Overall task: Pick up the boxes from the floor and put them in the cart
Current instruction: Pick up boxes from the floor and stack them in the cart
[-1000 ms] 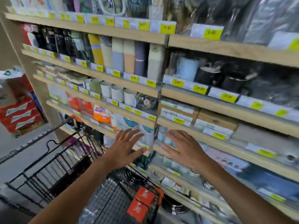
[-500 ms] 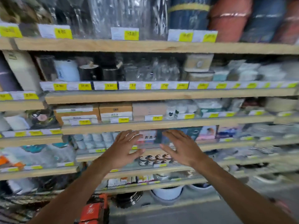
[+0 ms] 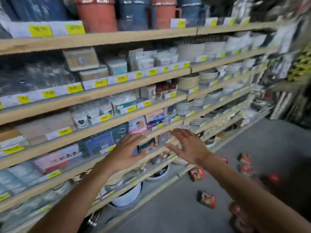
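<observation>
Several small red and brown boxes lie scattered on the grey floor at the lower right, one [image 3: 206, 199] nearest the shelf foot, another [image 3: 196, 174] further back, more [image 3: 246, 164] beyond my right arm. My left hand [image 3: 125, 151] and my right hand [image 3: 188, 147] are both raised in front of the shelves with fingers spread, holding nothing. Both hands are well above the boxes. The cart is out of view.
Wooden shelves [image 3: 104, 95] full of packets, plates and bowls, with yellow price tags, run along the left and centre. White bowls [image 3: 127, 195] stand on the lowest shelf. Grey floor [image 3: 168, 214] stretches along the aisle to the right.
The view has swung right along the shelves, away from the cart, and the boxes on the floor have come into sight. Both hands stay raised and spread.
</observation>
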Available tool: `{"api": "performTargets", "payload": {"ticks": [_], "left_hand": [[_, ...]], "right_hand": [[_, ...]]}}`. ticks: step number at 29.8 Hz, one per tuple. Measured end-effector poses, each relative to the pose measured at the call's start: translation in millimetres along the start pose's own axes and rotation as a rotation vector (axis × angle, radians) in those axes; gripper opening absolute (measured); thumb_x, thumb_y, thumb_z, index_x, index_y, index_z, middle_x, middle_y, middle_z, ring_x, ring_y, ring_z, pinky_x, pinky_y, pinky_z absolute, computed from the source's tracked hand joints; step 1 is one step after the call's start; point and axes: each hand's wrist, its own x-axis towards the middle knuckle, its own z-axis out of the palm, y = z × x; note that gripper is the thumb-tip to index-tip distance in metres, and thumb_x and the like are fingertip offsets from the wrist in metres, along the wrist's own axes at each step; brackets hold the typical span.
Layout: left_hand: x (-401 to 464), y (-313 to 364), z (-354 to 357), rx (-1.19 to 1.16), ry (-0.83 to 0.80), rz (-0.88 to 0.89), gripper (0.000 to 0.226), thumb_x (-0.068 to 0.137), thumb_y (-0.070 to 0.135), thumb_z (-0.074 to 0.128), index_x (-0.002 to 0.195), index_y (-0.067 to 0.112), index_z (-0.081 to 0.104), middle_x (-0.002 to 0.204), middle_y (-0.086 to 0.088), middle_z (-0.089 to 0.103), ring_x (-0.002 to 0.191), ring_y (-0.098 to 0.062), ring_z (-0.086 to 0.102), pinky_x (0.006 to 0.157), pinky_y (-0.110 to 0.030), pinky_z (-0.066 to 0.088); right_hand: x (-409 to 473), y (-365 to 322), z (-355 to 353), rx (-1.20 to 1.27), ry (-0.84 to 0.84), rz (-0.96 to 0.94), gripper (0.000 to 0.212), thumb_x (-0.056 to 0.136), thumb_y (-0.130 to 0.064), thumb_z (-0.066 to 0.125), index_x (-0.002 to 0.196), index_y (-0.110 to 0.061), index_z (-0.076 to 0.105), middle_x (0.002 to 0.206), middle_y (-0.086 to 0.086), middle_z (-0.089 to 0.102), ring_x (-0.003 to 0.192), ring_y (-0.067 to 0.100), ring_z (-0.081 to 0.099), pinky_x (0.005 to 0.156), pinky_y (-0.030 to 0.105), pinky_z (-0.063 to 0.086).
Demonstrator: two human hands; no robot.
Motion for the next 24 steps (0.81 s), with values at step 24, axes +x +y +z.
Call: {"api": "performTargets", "payload": {"ticks": [24], "left_hand": [[320.9, 163.6, 125.8, -0.108, -0.336, 0.663, 0.085, 0.083, 0.079, 0.030, 0.155, 0.033, 0.029, 0.162, 0.010, 0.023, 0.150, -0.011, 0.015, 0.122, -0.037, 0.019]], "right_hand": [[-94.0, 219.9, -45.7, -0.119, 0.120, 0.862, 0.083, 0.085, -0.085, 0.025, 0.148, -0.034, 0.044, 0.153, -0.004, 0.046, 0.143, 0.024, 0.040, 0.116, 0.045, 0.037]]}}
